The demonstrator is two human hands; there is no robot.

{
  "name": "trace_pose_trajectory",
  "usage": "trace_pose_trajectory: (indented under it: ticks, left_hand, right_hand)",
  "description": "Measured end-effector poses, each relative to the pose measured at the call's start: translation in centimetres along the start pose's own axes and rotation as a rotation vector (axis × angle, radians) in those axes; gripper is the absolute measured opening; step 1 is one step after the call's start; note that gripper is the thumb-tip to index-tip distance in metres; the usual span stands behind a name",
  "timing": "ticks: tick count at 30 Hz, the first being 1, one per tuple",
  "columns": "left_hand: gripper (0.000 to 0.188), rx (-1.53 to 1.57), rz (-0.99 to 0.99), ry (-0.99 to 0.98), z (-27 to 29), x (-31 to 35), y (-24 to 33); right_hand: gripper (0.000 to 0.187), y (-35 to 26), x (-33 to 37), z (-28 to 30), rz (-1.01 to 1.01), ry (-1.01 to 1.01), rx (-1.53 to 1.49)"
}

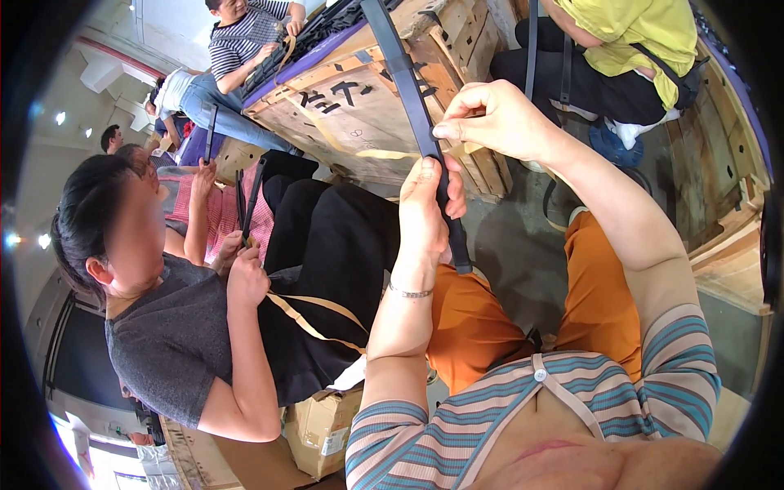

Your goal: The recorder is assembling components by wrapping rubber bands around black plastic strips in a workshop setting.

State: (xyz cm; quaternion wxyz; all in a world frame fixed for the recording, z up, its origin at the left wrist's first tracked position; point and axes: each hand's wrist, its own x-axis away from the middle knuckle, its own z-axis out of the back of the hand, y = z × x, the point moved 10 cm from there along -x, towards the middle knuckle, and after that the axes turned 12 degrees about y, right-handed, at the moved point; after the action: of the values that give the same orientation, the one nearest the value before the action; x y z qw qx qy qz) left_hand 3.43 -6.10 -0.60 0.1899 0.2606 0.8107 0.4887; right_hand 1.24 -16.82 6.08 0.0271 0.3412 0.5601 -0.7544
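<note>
My left hand [429,204] is wrapped round a long, flat black strap [412,90], which looks like a belt. The strap slants up and away past the top edge of the view, its squared lower end hanging below my fist. Thumb and forefinger of my right hand [498,118] are pinched together against the strap's right edge, just above the left hand. Whatever lies between those fingertips is too small to make out. A narrow tan strip [385,153] shows behind the strap at the height of my hands, and a tan bit appears under my right hand.
A wooden crate [335,106] with dark painted marks stands ahead, black straps piled on its purple-edged top. To my left a seated person [188,327] handles a dark strap and tan strips. Another in yellow [637,49] sits far right by wooden crates. A cardboard box [322,433] stands lower left.
</note>
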Motion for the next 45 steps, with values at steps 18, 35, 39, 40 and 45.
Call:
trace_pose_trajectory:
  ticks: [18,35,39,40,45]
  left_hand:
    - [0.035,-0.083,-0.042,-0.044,-0.2,0.4,0.7]
    - [0.033,0.023,-0.035,-0.172,-1.2,0.9,1.1]
    - [0.023,0.064,0.037,-0.204,-1.8,1.1,0.6]
    - [0.020,0.093,0.044,-0.223,-2.1,1.3,0.7]
    - [0.015,0.284,0.187,-0.280,-2.4,1.5,0.2]
  right_hand:
    - [0.022,-1.5,0.4,0.1,0.069,0.026,0.219]
    - [0.019,-2.5,1.0,0.4,0.072,-0.041,0.106]
    - [0.018,-2.7,1.2,0.0,0.073,-0.065,0.078]
    - [0.018,-2.8,1.2,0.0,0.067,-0.063,0.058]
    - [0.020,-1.5,0.6,-1.6,0.002,-0.094,-0.024]
